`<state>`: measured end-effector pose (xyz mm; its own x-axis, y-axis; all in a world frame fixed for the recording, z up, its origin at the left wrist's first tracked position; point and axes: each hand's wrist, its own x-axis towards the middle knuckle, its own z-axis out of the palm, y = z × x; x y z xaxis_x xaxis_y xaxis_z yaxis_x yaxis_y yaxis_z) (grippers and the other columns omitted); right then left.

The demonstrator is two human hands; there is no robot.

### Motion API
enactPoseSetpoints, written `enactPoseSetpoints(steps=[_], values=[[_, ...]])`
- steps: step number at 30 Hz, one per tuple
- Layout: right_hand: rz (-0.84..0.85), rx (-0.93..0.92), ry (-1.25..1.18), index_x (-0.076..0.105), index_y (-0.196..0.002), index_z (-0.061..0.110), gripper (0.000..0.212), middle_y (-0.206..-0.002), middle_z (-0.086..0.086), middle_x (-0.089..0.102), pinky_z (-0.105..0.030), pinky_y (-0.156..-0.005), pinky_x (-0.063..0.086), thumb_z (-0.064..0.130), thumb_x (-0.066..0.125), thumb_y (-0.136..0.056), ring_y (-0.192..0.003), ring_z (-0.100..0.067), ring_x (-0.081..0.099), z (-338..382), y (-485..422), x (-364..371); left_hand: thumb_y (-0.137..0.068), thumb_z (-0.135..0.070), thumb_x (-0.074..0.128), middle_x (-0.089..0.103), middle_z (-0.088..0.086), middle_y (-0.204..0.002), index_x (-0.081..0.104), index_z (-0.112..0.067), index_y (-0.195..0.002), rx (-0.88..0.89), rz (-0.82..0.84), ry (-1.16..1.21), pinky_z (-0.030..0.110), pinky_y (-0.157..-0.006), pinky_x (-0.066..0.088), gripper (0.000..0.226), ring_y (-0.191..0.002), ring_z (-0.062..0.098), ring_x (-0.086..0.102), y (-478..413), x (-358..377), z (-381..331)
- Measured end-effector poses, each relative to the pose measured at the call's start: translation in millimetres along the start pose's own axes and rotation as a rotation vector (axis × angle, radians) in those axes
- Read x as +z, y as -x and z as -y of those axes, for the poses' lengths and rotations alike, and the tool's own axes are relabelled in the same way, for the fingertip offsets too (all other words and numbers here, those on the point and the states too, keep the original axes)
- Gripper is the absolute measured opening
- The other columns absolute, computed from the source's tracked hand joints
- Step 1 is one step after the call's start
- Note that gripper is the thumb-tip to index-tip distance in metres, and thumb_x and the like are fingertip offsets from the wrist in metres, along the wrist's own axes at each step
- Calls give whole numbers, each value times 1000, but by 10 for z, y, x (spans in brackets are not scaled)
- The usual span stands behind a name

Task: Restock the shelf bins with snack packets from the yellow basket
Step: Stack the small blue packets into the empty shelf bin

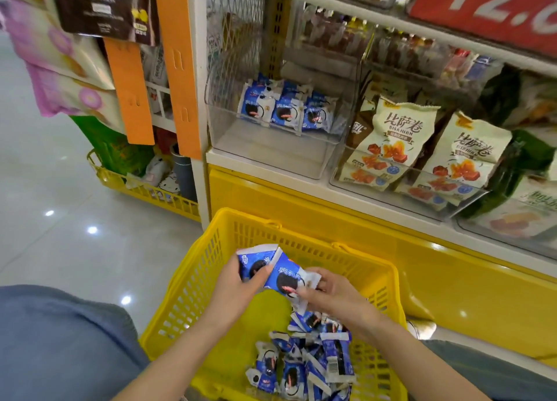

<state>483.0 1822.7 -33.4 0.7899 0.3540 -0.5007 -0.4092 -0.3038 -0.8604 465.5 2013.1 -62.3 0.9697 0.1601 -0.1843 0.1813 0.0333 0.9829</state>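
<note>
Clear plastic shelf bin: few blue-and-white snack packets; yellow plastic basket: a heap left; left hand, right hand each pinch one; restocking seems early

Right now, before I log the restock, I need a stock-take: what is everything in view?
yellow basket: one, yellow, on the floor before the shelf
loose packets: a heap, uncounted, blue and white, in the basket's near right part
held packets: two, blue and white, above the basket
clear bin: one, see-through, lower shelf, left
binned packets: about six, blue and white, at the clear bin's back
cream snack bags: two plainly seen, cream and orange, in the next bin rightward
orange strips: two, orange, hanging on the shelf's left post
red sign: one, red, top right
left hand: one, grips a held packet
right hand: one, pinches the other held packet
</note>
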Motion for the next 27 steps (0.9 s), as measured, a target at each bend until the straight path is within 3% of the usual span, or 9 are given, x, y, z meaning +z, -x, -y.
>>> enactPoseSetpoints(steps=[3, 7, 13, 16, 19, 21, 22, 25, 27], values=[[-63, -69, 123, 56, -119, 12, 39, -104, -7, 69, -25, -77, 56, 30, 65, -85, -86, -14, 69, 294, -19, 37, -82, -12, 68, 66, -12, -91, 57, -23, -97, 152, 1, -88, 8, -63, 47, 22, -77, -8, 62, -139, -91, -253], [-94, -234, 290, 64, -94, 19, 9, -90, -6, 68, -30, -71, 50, 25, 63, -87, -78, -13, 61, 794, -44, 49, -81, -15, 68, 66, -6, -101, 57, -15, -110, 249, 61, -106, 11, -70, 48, 31, -87, -3, 63, -371, -301, -618], [-274, -416, 363, 62, -93, 21, 13, -87, -4, 69, -39, -74, 54, 32, 62, -86, -78, -11, 63, 1536, -198, -26, -87, -17, 61, 62, -15, -99, 51, -30, -103, 248, 60, -19, 2, -62, 43, 23, -80, -15, 60, -669, -556, -1154], [-416, -527, 435, 61, -93, 26, 13, -87, 0, 69, -26, -55, 48, 36, 62, -86, -72, -7, 62, 1942, -378, -131, -90, -12, 56, 61, -7, -104, 46, -24, -118, 158, 95, 91, 10, -64, 46, 33, -85, -5, 61, -825, -622, -1290], [-610, -600, 590, 59, -112, 22, 29, -104, 1, 65, -29, -67, 53, 37, 61, -86, -84, -13, 63, 2321, -624, -274, -89, -15, 56, 64, -6, -104, 48, -26, -116, 108, 121, 187, 20, -75, 47, 30, -93, 5, 61, -910, -624, -1362], [-726, -593, 850, 55, -120, 19, 37, -99, 3, 60, -21, -59, 48, 35, 61, -87, -74, -8, 59, 2569, -807, -349, -89, -18, 58, 64, -9, -102, 51, -30, -109, 130, 136, 195, 16, -71, 48, 25, -90, 2, 62, -961, -635, -1389], [-752, -548, 977, 54, -122, 18, 39, -101, -1, 59, -22, -63, 46, 34, 61, -87, -78, -12, 59, 2670, -905, -387, -89, -19, 58, 64, -11, -100, 52, -33, -105, 143, 133, 203, 13, -67, 48, 22, -88, 0, 62, -990, -647, -1404], [-746, -379, 1216, 54, -122, 10, 37, -118, -15, 59, -35, -84, 44, 28, 59, -89, -106, -31, 56, 2865, -1210, -531, -88, -21, 60, 62, -17, -97, 52, -34, -99, 163, 117, 214, 11, -66, 45, 19, -88, -4, 59, -1107, -707, -1444], [-712, -292, 1299, 56, -117, 6, 32, -112, -21, 61, -40, -83, 47, 22, 57, -90, -101, -36, 58, 2904, -1379, -613, -88, -19, 60, 62, -15, -98, 50, -34, -103, 164, 103, 244, 13, -70, 45, 23, -92, -2, 58, -1189, -742, -1451]])
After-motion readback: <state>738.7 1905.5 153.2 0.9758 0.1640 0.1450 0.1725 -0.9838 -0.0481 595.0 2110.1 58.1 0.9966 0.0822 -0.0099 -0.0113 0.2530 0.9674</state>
